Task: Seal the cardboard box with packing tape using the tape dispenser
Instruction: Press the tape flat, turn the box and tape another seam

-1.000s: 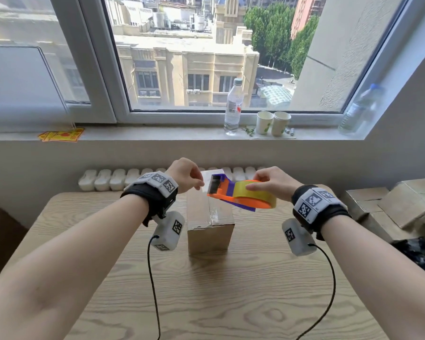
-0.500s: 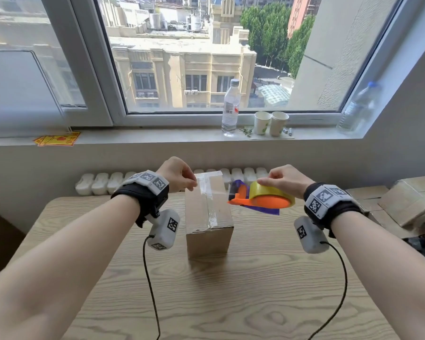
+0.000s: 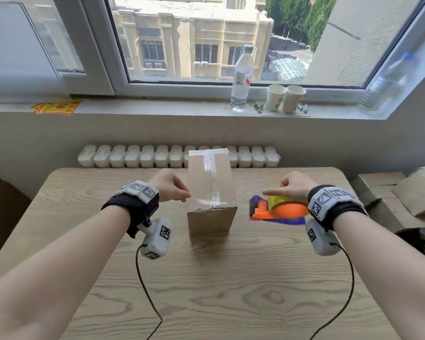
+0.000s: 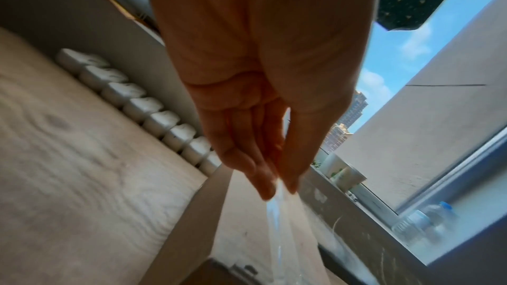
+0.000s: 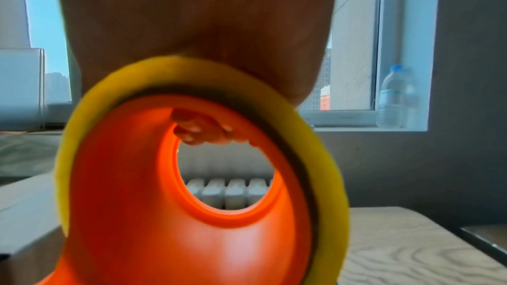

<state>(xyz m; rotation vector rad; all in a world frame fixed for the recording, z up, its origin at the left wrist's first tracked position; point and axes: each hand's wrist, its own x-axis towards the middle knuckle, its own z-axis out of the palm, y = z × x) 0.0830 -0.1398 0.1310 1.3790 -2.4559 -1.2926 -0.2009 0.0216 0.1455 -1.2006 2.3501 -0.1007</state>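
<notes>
A cardboard box (image 3: 210, 217) stands on the wooden table (image 3: 206, 290), with clear tape running along its top seam. My left hand (image 3: 182, 193) hovers at the box's near left corner and pinches the end of a clear tape strip (image 4: 277, 235) between thumb and fingers (image 4: 263, 185). The strip lies across the box's near top edge. My right hand (image 3: 284, 190) grips the orange and purple tape dispenser (image 3: 277, 212) just right of the box. Its yellow roll (image 5: 323, 159) fills the right wrist view, and my fingers (image 5: 203, 131) curl through the core.
A white radiator (image 3: 177, 157) runs behind the table. On the windowsill stand a water bottle (image 3: 241, 79), two paper cups (image 3: 286, 98) and a second bottle (image 3: 388, 87). Stacked cardboard boxes (image 3: 402, 192) sit off the table's right edge.
Both hands have drawn back toward me from the box's far end to its near end. The dispenser has come down beside the box's right side.
</notes>
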